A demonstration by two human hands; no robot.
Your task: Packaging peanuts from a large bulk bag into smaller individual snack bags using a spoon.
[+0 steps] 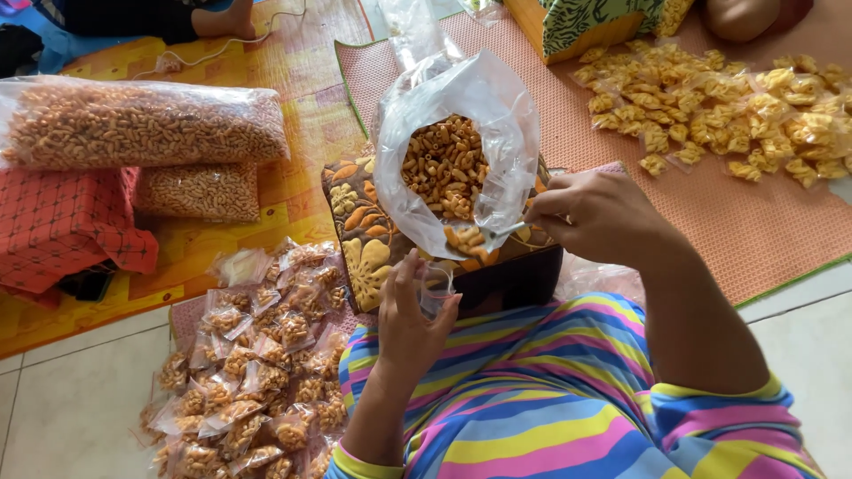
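The left hand (410, 321) is holding a small clear pouch (435, 288); the right hand (593, 213) is gripping a spoon (497, 231) at the open bag of orange snacks (448, 164), centre, on a leaf-patterned cushion (359, 235). Filled packets (257, 364) are lying at 7 o'clock on tiled floor (71, 399).

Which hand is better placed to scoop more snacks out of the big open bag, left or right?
Right. The right hand already holds a spoon at the mouth of the big open bag of snacks. The left hand is lower, holding a small clear bag.
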